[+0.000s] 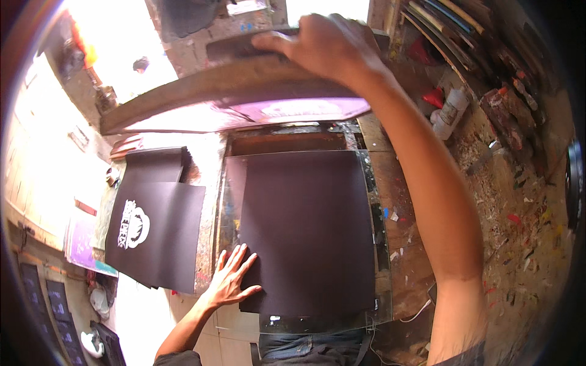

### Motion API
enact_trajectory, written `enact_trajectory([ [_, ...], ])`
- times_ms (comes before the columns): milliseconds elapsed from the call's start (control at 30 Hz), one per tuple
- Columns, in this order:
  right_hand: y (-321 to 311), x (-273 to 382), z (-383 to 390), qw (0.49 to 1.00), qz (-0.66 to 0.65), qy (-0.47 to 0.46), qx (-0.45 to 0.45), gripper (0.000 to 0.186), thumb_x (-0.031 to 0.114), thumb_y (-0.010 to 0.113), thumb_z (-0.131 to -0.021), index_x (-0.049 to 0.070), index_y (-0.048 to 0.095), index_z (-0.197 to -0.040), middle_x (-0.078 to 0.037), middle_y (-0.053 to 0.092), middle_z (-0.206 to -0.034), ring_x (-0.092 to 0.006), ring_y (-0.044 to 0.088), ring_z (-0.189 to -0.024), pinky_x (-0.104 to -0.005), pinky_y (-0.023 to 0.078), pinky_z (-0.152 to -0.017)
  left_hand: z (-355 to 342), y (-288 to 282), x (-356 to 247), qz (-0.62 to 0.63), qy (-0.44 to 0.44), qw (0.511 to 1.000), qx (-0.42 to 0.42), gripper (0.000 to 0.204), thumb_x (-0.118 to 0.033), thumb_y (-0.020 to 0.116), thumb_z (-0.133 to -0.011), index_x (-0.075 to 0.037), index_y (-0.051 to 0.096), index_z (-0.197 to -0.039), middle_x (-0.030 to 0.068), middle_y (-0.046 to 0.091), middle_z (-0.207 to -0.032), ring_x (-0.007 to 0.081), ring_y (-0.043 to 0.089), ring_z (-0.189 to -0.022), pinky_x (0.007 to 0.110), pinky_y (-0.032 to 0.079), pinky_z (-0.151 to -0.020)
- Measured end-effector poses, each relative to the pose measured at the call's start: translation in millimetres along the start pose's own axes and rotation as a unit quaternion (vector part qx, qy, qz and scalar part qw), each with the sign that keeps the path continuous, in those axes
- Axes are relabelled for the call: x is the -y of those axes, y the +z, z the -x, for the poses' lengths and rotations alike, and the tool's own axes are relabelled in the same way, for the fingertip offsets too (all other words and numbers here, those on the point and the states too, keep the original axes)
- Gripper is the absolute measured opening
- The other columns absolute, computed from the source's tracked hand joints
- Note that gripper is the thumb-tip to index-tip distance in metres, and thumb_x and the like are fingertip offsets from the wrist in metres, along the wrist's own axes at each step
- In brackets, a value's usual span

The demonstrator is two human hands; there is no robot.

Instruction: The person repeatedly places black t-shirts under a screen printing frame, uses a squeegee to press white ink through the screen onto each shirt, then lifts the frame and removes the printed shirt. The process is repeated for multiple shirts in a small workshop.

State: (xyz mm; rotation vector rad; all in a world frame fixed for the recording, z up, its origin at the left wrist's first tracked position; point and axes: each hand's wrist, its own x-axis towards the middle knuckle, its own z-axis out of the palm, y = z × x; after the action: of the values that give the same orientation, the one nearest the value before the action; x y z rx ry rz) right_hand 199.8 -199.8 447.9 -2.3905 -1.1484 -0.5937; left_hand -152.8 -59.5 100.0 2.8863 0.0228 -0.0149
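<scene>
A smooth black sheet (308,232), cloth or paper, lies flat on a glass-topped board (381,293) in front of me. My left hand (231,282) rests on its lower left edge, fingers spread. Beyond the sheet, a screen printing frame (177,110) stands tilted up, its pinkish mesh (293,110) showing a pale design. My right hand (323,46) reaches over to the frame's upper edge, closed around it beside a dark bar (235,49); its far fingers are partly hidden. Left of the board lies a stack of black sheets (162,238), the top one bearing a white print.
At the right stand a white plastic bottle (450,113) and a red cap-like piece (433,96) on a paint-spattered surface (519,244). Several boards (445,27) lean at the upper right. A white cable (418,312) runs near my right arm. Dark printed strips (61,311) lie lower left.
</scene>
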Motion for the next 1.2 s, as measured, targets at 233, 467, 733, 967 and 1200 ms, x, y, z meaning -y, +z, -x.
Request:
enact_trajectory([
  [233,66.7,16.7,166.3,0.983,0.057,-0.135,-0.112,0.047,0.059,0.067,-0.089,0.012,0.071,-0.096,-0.013,0.073,-0.082,-0.0271,0.072,-0.086,-0.0485,0.043,-0.101,-34.3,-87.9,-48.9,0.637,-0.138,0.640,-0.407,0.067,-0.022,0.060,-0.104,0.001,0.023,-0.154,0.0238,0.052,-0.141,0.0312,0.063,-0.122,0.038,0.057,-0.093],
  [467,162.4,-31.8,228.2,0.951,-0.109,-0.088,0.275,0.025,0.029,0.075,-0.081,0.010,0.068,-0.096,-0.021,0.070,-0.078,-0.0443,0.069,-0.077,-0.0536,0.055,-0.068,13.4,37.7,-36.4,0.576,-0.407,0.634,-0.318,0.034,-0.028,0.064,-0.103,0.000,0.045,-0.105,0.0125,0.062,-0.097,0.0199,0.064,-0.079,0.035,0.056,-0.072],
  [733,170.9,2.0,271.7,0.958,-0.047,-0.117,0.256,0.017,0.022,0.074,-0.080,0.013,0.062,-0.089,-0.011,0.067,-0.070,-0.0292,0.070,-0.066,-0.0435,0.052,-0.063,4.7,27.9,-57.0,0.516,-0.326,0.689,-0.390,0.051,-0.040,0.063,-0.101,0.010,0.053,-0.106,0.0126,0.063,-0.087,0.0149,0.054,-0.075,0.029,0.048,-0.070],
  [967,282.2,-57.3,153.6,0.986,0.045,-0.137,0.082,0.006,0.012,0.063,-0.090,0.015,0.068,-0.092,-0.009,0.074,-0.080,-0.0205,0.072,-0.068,-0.0475,0.053,-0.084,23.0,50.3,-34.8,0.490,-0.345,0.723,-0.343,0.050,-0.038,0.059,-0.104,0.009,0.049,-0.116,0.0139,0.057,-0.099,0.0173,0.056,-0.084,0.030,0.051,-0.077],
  [1200,239.0,-55.1,141.8,0.933,-0.064,-0.119,0.334,0.031,0.035,0.074,-0.087,0.007,0.064,-0.097,-0.018,0.071,-0.080,-0.0402,0.071,-0.076,-0.0507,0.053,-0.064,15.7,35.6,-27.1,0.583,-0.429,0.626,-0.289,0.043,-0.023,0.070,-0.099,0.006,0.039,-0.094,0.0255,0.067,-0.086,0.0307,0.074,-0.067,0.037,0.063,-0.054],
])
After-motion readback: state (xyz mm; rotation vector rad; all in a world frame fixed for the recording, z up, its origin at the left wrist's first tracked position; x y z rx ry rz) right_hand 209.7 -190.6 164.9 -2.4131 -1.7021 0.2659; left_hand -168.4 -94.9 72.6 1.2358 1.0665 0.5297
